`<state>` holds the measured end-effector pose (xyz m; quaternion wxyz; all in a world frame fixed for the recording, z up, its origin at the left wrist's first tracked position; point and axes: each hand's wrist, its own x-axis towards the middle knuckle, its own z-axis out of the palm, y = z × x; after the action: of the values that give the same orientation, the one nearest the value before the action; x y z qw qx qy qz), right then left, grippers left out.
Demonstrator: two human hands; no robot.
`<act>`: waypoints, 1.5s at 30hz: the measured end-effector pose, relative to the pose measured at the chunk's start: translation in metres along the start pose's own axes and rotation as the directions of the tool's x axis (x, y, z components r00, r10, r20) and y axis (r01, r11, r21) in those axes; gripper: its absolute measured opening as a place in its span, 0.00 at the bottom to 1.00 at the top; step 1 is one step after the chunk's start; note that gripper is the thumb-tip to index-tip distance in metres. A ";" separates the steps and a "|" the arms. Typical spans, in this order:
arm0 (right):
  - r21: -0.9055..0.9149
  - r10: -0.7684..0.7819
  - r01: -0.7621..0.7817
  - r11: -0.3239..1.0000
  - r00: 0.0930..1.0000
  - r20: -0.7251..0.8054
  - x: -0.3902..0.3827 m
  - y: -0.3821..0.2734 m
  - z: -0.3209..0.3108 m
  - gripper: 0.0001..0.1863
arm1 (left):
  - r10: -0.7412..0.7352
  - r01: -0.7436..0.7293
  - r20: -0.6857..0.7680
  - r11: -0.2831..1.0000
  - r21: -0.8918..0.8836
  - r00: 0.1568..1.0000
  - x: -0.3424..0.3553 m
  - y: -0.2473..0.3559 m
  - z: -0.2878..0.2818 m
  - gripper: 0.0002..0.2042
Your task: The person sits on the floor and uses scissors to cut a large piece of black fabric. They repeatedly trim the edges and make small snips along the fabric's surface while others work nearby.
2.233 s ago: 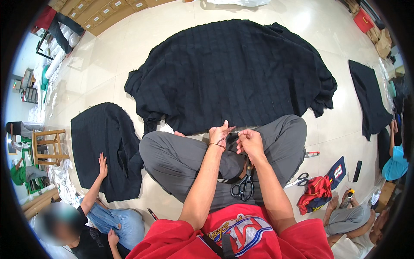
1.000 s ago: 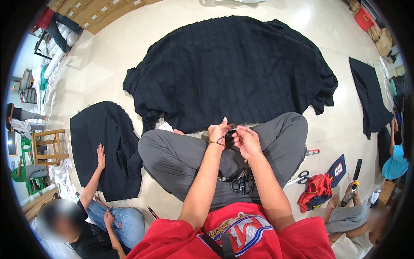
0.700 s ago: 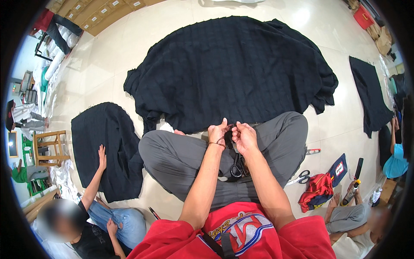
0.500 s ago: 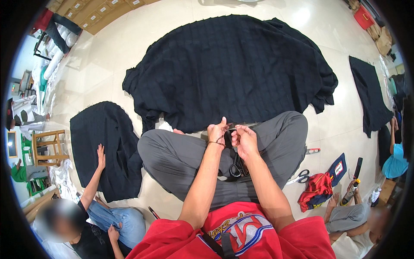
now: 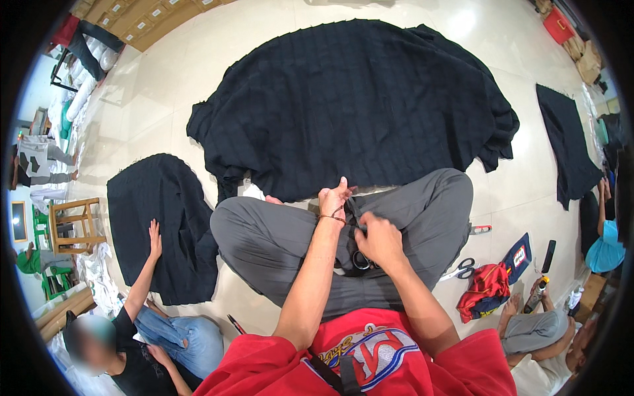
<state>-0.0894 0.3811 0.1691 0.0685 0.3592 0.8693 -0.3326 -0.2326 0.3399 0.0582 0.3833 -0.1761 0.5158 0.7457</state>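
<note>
I sit cross-legged with both hands over my lap. My left hand (image 5: 334, 201) has its thumb raised and its fingers closed on a narrow dark strip (image 5: 353, 210), which hangs toward my right hand. My right hand (image 5: 382, 241) lies lower, its fingers curled beside the strip; what they grip is too small and blurred to make out. Below its fingers, black-handled scissors (image 5: 360, 261) rest on my lap, partly hidden. In front of my legs, a large black cloth (image 5: 356, 109) spreads in folds across the floor.
At left, a co-worker's hand (image 5: 155, 239) lies on another black cloth (image 5: 158, 198). Right of my knee are scissors (image 5: 465, 266), a red-and-navy cloth bundle (image 5: 487, 290) and a red-handled tool (image 5: 481, 230). A second person sits at lower right. A wooden stool (image 5: 78, 226) stands far left.
My right hand has moved down and slightly right, away from my left hand, and more of the dark strip shows between them. The left hand stays nearly in place.
</note>
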 end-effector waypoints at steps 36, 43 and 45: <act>0.802 0.141 -0.514 -0.306 0.808 0.572 -0.063 0.022 -0.015 0.15 | -0.064 0.104 -0.139 0.949 0.298 0.988 0.006 -0.022 0.014 0.41; 0.805 0.137 -0.528 -0.270 0.806 0.575 -0.062 0.017 -0.023 0.13 | -0.119 0.149 -0.146 0.966 0.210 0.982 -0.001 -0.013 0.012 0.36; 0.817 0.137 -0.518 -0.254 0.817 0.561 -0.060 0.018 -0.020 0.13 | -0.136 0.165 -0.145 0.962 0.218 0.980 -0.002 -0.011 0.012 0.37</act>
<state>-0.0309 0.3679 0.1966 -0.0234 0.4613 0.1647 -0.8715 -0.2215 0.3524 0.0573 0.4228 -0.2170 0.6069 0.6371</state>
